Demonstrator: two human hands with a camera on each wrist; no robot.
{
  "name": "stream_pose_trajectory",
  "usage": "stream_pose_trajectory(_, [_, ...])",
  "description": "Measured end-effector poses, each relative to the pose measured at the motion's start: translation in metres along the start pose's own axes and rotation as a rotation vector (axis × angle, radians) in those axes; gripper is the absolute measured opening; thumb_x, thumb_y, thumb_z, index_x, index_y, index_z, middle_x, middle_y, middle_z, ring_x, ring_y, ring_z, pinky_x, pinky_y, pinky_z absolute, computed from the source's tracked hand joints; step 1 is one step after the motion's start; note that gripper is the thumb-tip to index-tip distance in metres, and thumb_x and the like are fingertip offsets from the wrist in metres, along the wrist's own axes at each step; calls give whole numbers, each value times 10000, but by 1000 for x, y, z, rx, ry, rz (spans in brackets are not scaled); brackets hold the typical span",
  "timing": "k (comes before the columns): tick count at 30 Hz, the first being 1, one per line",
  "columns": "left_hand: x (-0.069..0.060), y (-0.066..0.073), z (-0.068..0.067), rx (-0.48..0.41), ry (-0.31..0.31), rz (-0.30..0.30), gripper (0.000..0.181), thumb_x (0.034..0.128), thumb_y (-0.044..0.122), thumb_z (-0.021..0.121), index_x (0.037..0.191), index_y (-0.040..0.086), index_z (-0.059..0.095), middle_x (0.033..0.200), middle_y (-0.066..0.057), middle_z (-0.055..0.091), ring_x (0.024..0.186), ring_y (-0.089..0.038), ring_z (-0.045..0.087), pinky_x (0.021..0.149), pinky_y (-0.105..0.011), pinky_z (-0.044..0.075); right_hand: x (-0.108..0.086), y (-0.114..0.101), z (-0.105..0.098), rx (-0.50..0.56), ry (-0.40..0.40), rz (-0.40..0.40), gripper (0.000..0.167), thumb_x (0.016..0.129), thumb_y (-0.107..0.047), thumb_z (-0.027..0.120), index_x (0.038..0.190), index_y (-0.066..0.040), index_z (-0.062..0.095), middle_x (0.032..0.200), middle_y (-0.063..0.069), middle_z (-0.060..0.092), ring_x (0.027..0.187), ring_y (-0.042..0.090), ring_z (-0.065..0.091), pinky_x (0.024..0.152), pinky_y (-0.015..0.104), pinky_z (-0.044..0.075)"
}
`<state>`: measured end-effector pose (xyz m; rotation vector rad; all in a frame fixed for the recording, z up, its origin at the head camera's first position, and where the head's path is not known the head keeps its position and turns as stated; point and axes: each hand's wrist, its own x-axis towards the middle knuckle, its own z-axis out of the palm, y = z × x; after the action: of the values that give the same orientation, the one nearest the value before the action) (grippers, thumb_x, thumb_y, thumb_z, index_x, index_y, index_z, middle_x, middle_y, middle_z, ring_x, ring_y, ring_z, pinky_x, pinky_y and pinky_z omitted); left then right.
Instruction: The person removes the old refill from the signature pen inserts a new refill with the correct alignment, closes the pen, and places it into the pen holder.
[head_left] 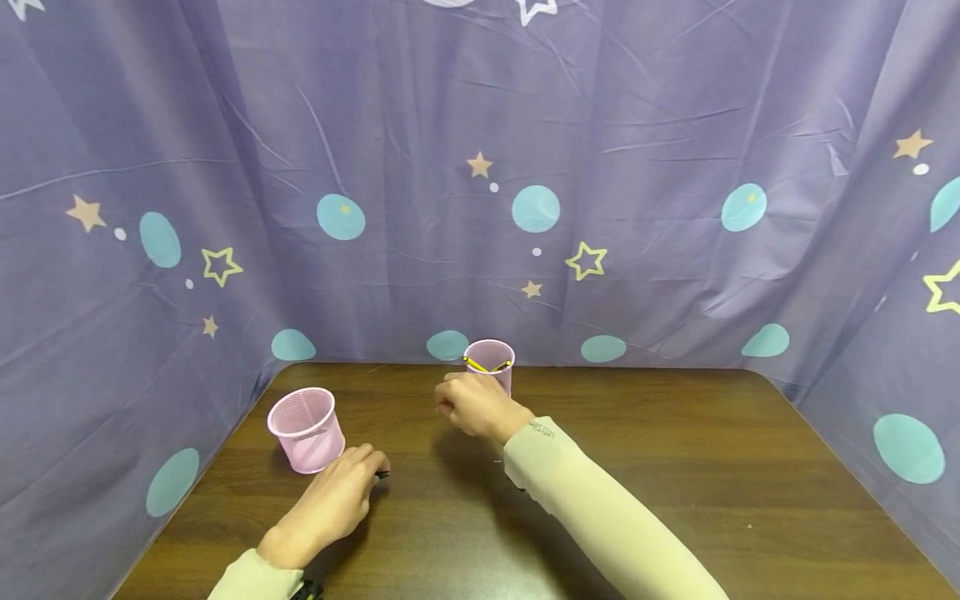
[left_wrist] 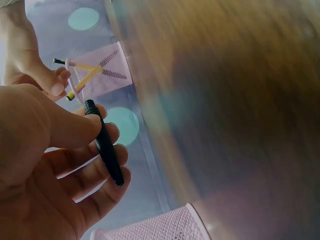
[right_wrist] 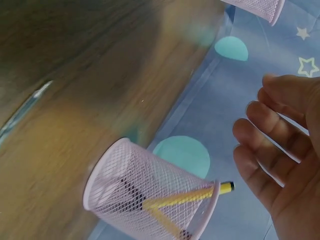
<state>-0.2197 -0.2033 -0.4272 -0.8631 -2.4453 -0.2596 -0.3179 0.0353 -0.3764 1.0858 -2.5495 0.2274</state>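
My left hand pinches a black pen between thumb and fingers, above the table beside the near pink mesh pen cup. In the head view only a dark end of that pen shows. At the back stands another pink mesh cup. Two yellow sticks with black ends, likely pens, lean crosswise inside it. My right hand hovers in front of this far cup and partly hides it. Its fingers are loosely bent and hold nothing.
A brown wooden table lies under both hands. Behind it and at its sides hangs a purple curtain with stars and dots. A slender shiny thing lies on the table in the right wrist view; its kind is unclear.
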Motion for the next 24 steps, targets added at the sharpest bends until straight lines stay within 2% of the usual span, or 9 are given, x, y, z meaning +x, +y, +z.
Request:
stream_pose_trajectory(5, [-1, -6, -2, 3, 16, 17, 312, 621, -85, 704, 847, 117, 629, 782, 57, 548, 722, -150, 568, 628, -315, 474, 13, -4, 1, -3, -6, -21, 43, 833, -221, 679, 807, -255, 673, 822, -117, 582, 743, 72, 588, 613, 256, 460])
stream_pose_trajectory(12, [-5, -13, -5, 14, 14, 5, 319, 619, -78, 710, 855, 120, 628, 787, 55, 545, 724, -158, 562, 635, -326, 467, 34, -16, 5, -43, -10, -41, 45, 866, -284, 664, 841, -251, 683, 823, -112, 577, 688, 63, 563, 579, 253, 446])
stream_pose_trajectory(16, [-7, -17, -5, 23, 28, 13, 320, 603, -84, 704, 839, 117, 624, 772, 52, 537, 714, -153, 557, 629, -323, 469, 48, -29, 7, -30, -13, -45, 60, 880, -307, 656, 883, -260, 693, 838, -127, 575, 702, 43, 562, 583, 243, 452])
stream_pose_trajectory(24, [-12, -22, -6, 26, -14, 0, 312, 605, -93, 702, 812, 121, 610, 762, 66, 516, 714, -139, 541, 629, -316, 465, 76, -61, 12, 25, -60, -105, 94, 914, -312, 597, 955, -267, 669, 868, -148, 547, 723, 8, 524, 594, 214, 440])
